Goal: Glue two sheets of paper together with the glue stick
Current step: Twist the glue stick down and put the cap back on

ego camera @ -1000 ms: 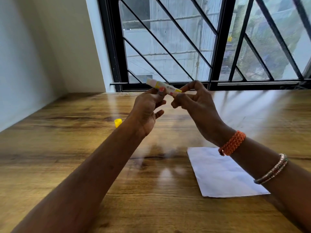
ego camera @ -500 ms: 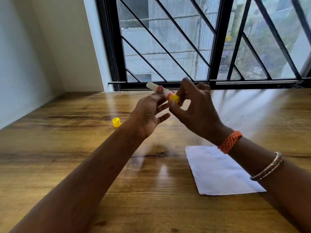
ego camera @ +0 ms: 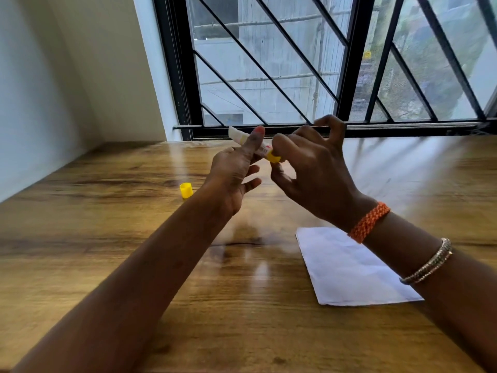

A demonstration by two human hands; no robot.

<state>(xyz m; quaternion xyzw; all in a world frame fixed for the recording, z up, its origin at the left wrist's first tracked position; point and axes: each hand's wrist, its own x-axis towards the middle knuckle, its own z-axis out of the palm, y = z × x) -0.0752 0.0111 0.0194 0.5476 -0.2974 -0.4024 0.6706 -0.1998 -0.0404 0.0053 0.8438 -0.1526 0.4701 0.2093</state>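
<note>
My view hides the middle of the glue stick (ego camera: 262, 149) behind the left hand (ego camera: 233, 175), its yellow base partly under the right hand (ego camera: 313, 172), whose forearm covers the paper's (ego camera: 347, 267) right corner.

One wide-angle view from the person's head looks forward and slightly down over a wooden table (ego camera: 107, 265), close above both forearms, toward a barred window (ego camera: 336, 76) at the far edge and a wall corner on the left
</note>
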